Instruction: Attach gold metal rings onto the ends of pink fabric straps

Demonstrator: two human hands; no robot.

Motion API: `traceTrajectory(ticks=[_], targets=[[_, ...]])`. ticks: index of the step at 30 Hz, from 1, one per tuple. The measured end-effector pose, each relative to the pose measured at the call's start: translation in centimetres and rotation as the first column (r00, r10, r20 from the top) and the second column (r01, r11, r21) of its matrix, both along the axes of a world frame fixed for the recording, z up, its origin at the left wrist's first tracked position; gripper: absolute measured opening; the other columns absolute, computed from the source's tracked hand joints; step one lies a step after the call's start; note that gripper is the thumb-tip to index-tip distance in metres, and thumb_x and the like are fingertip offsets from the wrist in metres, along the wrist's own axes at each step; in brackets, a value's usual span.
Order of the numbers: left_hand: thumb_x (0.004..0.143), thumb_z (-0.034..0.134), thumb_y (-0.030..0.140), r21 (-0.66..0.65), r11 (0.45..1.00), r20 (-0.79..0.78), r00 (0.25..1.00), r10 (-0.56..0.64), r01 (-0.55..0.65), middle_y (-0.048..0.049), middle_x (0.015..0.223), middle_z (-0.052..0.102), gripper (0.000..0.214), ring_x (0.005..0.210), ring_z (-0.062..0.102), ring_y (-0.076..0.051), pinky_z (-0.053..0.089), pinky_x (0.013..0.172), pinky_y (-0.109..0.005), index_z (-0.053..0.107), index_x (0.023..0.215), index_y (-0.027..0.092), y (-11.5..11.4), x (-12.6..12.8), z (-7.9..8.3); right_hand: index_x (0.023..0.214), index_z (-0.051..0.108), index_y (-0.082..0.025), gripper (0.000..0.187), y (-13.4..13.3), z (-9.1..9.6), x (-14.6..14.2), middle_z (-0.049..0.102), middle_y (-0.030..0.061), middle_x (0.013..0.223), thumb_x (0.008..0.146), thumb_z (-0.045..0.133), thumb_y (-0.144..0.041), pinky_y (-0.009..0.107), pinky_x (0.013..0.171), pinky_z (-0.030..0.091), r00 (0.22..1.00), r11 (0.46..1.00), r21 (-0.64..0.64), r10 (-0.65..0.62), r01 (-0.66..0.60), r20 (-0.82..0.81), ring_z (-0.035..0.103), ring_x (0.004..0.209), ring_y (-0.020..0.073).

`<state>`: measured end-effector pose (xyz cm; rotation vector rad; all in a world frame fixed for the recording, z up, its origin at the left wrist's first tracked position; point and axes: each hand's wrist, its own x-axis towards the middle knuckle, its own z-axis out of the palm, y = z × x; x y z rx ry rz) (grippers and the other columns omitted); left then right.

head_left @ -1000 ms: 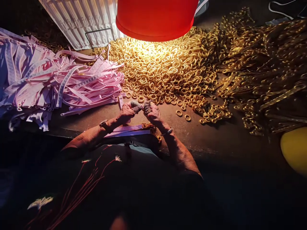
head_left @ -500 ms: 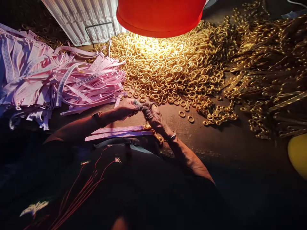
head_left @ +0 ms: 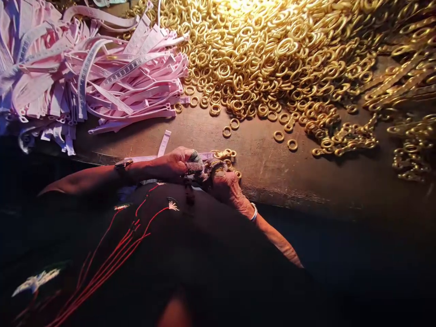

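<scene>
Hands at work on a dark tabletop point(head_left: 289, 177). The left hand point(head_left: 172, 164), beyond a wristwatch point(head_left: 123, 164), and the right hand point(head_left: 226, 187), beyond a bangle point(head_left: 254, 211), were clenched together on a pink plastic strip point(head_left: 143, 158), their grey-wrapped fingers point(head_left: 195, 159) meeting. The strip's long axis ran left to right along the table edge, its end just beside a short chain of gold rings point(head_left: 225, 155). A second pink strip point(head_left: 164, 143) pointed away from the person. Farther off lay a bundle of pink strips point(head_left: 112, 77) and a heap of loose gold rings point(head_left: 259, 59). The watch dial was too small to read.
</scene>
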<state>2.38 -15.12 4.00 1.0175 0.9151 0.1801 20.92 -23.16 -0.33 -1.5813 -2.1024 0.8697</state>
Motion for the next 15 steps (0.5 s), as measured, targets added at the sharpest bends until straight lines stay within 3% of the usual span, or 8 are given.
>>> traceTrajectory(ticks=[3, 7, 10, 15], targets=[[0.068, 0.082, 0.041, 0.013, 0.997, 0.013, 0.997, 0.074, -0.074, -0.0012, 0.061, 0.064, 0.036, 0.053, 0.053, -0.008, 0.041, 0.05, -0.019, 0.061, 0.07, 0.011, -0.5, 0.0, -0.2, 0.1, 0.055, -0.019, 0.037, 0.2, 0.2, -0.2, 0.066, 0.0096, 0.08, 0.095, 0.051, -0.056, 0.033, 0.067, 0.05, 0.974, 0.993, -0.105, -0.066, 0.044, -0.216, 0.064, 0.072, 0.0225], [0.061, 0.086, 0.038, -0.095, 0.989, 0.019, 0.993, 0.114, -0.112, 0.0022, 0.055, 0.057, 0.04, 0.048, 0.048, -0.007, 0.038, 0.045, -0.018, 0.056, 0.066, 0.013, -0.6, 0.6, -0.4, 0.092, 0.051, -0.021, 0.037, 0.9, 0.5, -0.4, 0.06, 0.0029, 0.072, 0.097, 0.048, -0.058, 0.029, 0.064, 0.047, 0.902, 0.979, -0.202, -0.066, -0.024, -0.426, 0.057, 0.065, 0.0166], [0.056, 0.089, 0.035, -0.163, 0.978, 0.027, 0.991, 0.133, -0.127, 0.0025, 0.056, 0.057, 0.041, 0.047, 0.048, -0.006, 0.037, 0.044, -0.018, 0.056, 0.067, 0.013, -0.6, 1.0, -0.5, 0.09, 0.05, -0.02, 0.035, 1.4, 0.5, -0.3, 0.059, 0.0032, 0.074, 0.097, 0.05, -0.054, 0.028, 0.061, 0.043, 0.909, 0.978, -0.199, -0.019, -0.07, -0.416, 0.052, 0.065, 0.0153], [0.055, 0.091, 0.037, -0.162, 0.975, -0.019, 0.989, 0.149, -0.15, 0.0022, 0.055, 0.056, 0.046, 0.047, 0.048, -0.007, 0.038, 0.045, -0.018, 0.054, 0.067, 0.013, -0.4, 1.0, -0.9, 0.099, 0.053, -0.017, 0.026, 2.3, -0.2, 0.3, 0.061, 0.0058, 0.08, 0.097, 0.052, -0.042, 0.028, 0.064, 0.041, 0.94, 0.968, -0.168, 0.129, -0.189, -0.317, 0.052, 0.066, 0.0158]])
